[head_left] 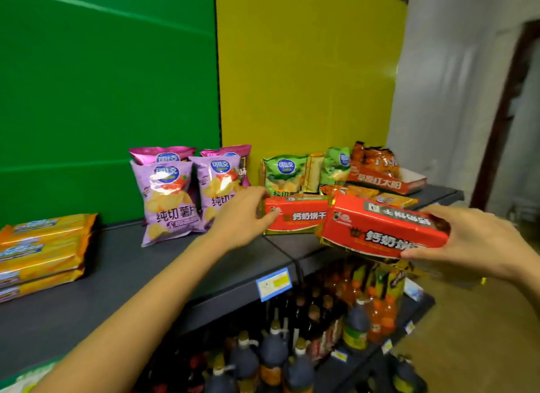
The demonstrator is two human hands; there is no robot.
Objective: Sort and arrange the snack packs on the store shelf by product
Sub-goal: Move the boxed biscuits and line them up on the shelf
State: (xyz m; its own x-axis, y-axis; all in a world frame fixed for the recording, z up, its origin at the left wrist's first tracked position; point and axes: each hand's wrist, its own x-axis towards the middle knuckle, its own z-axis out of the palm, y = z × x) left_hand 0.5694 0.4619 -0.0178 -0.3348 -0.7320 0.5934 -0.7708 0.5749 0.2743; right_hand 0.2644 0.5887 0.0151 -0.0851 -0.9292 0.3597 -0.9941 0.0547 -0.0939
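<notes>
Dark shelf (122, 264) with purple chip bags (169, 199), orange packs (43, 252), red biscuit pack (295, 217).

Biscuit stack (43, 252) at shelf (122, 270) left, chip bags (187, 194) centre, cracker packs (295, 214) right, bottles (292, 348) on the lower shelf.

Light even and bright on my feed, no hard shadows on shelf (122, 264); glare on purple chip bags (171, 199) and orange packs (41, 249) at shelf's left end; whole frame soft; wide-angle bending at edges; bottles (271, 354) below dim, blurred.
</notes>
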